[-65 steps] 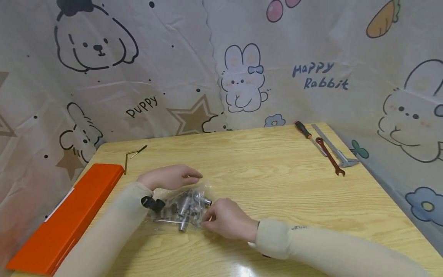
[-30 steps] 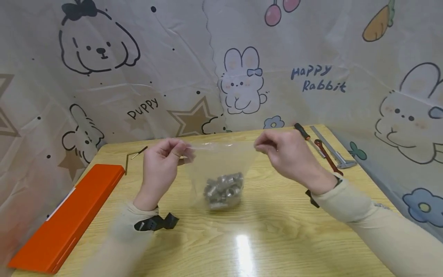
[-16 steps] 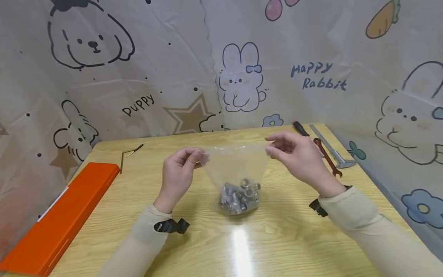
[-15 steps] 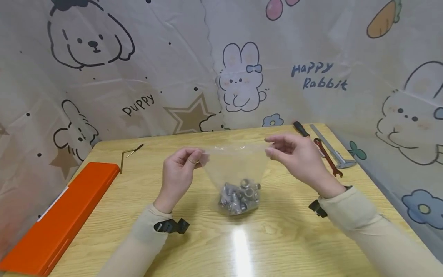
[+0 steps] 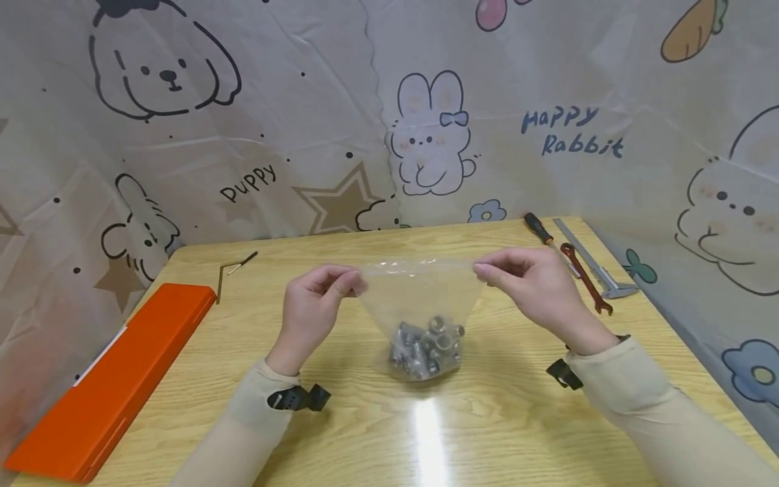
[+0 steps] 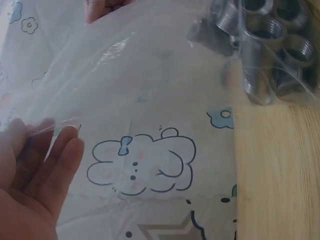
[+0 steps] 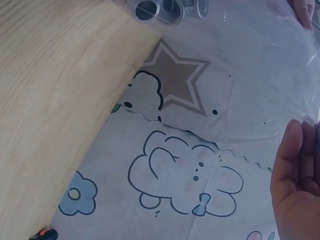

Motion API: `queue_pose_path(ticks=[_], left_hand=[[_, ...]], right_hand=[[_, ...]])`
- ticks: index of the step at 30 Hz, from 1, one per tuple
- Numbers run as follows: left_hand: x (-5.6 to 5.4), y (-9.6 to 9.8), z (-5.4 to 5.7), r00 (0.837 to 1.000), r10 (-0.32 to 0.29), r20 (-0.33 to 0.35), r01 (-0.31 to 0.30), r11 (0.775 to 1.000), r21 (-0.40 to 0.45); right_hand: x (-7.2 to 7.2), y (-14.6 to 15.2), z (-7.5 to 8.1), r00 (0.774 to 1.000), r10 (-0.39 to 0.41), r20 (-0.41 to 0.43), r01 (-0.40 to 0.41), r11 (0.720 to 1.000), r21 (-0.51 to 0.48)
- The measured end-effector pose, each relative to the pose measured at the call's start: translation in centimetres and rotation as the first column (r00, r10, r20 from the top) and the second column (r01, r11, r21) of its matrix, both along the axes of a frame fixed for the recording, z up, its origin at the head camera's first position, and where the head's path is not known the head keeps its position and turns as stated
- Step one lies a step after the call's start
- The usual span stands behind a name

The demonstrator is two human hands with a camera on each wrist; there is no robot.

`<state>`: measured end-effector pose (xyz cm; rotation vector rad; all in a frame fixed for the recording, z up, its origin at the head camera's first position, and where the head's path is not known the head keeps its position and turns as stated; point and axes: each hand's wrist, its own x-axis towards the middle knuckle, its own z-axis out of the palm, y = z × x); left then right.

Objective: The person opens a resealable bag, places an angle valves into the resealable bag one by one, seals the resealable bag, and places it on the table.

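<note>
A clear plastic bag (image 5: 420, 291) is stretched upright between both hands over the middle of the table. Short hollow metal pieces (image 5: 420, 352), some with threads inside, bunch together at its bottom. My left hand (image 5: 312, 311) pinches the bag's upper left corner between thumb and fingers. At the upper right corner, my right hand (image 5: 544, 294) pinches the plastic the same way. Seen from the left wrist, the threaded metal pieces (image 6: 262, 55) show through the film at the upper right. The right wrist view catches the thumb side of the right hand (image 7: 300, 185) at the bag's edge.
An orange flat case (image 5: 134, 365) lies along the left side, with a bent brass-coloured rod (image 5: 221, 277) behind it. At the back right are a screwdriver (image 5: 538, 228), a red wrench (image 5: 585, 277) and a caliper (image 5: 593, 260). A printed cloth (image 5: 274, 122) hangs behind the table.
The bag, lying on the table at first, has been raised by its top corners and then shifted slightly right. Since half a second ago the right fingers have closed together on their corner.
</note>
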<state>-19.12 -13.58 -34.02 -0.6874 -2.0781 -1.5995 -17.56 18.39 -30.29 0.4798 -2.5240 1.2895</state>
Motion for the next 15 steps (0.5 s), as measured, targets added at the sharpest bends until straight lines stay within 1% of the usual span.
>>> queue_pose_path(ticks=[1, 2, 3, 5, 7, 9, 10, 12, 15], left_hand=[[0.0, 0.0, 0.0, 0.998, 0.015, -0.057, -0.016, 1.000, -0.024], [0.0, 0.0, -0.1, 0.993, 0.023, -0.115, -0.028, 0.999, -0.045], [0.0, 0.0, -0.1, 0.984, 0.026, -0.174, -0.037, 0.997, -0.063], [0.0, 0.0, 0.0, 0.957, 0.024, -0.290, -0.054, 0.994, -0.094], [0.1, 0.1, 0.1, 0.932, 0.020, -0.363, -0.065, 0.991, -0.114], [0.3, 0.2, 0.3, 0.913, 0.020, -0.407, -0.076, 0.990, -0.122], [0.4, 0.2, 0.4, 0.906, 0.022, -0.422, -0.080, 0.989, -0.121], [0.5, 0.3, 0.5, 0.898, 0.020, -0.439, -0.081, 0.989, -0.120], [0.7, 0.5, 0.6, 0.884, 0.021, -0.467, -0.081, 0.991, -0.108]], right_hand=[[0.1, 0.1, 0.1, 1.000, -0.007, -0.018, 0.007, 1.000, 0.009], [0.3, 0.2, 0.2, 0.999, -0.012, -0.036, 0.013, 1.000, 0.019], [0.4, 0.3, 0.3, 0.999, -0.014, -0.048, 0.015, 1.000, 0.024], [0.8, 0.4, 0.6, 0.998, -0.013, -0.068, 0.015, 0.999, 0.029], [1.3, 0.5, 0.9, 0.996, -0.006, -0.089, 0.009, 0.999, 0.032], [1.7, 0.5, 1.1, 0.994, 0.008, -0.105, -0.004, 0.999, 0.033], [1.8, 0.6, 1.3, 0.993, 0.015, -0.118, -0.011, 0.999, 0.037], [2.2, 0.6, 1.5, 0.988, 0.028, -0.151, -0.022, 0.999, 0.047], [2.5, 0.7, 1.7, 0.975, 0.046, -0.217, -0.033, 0.998, 0.060]])
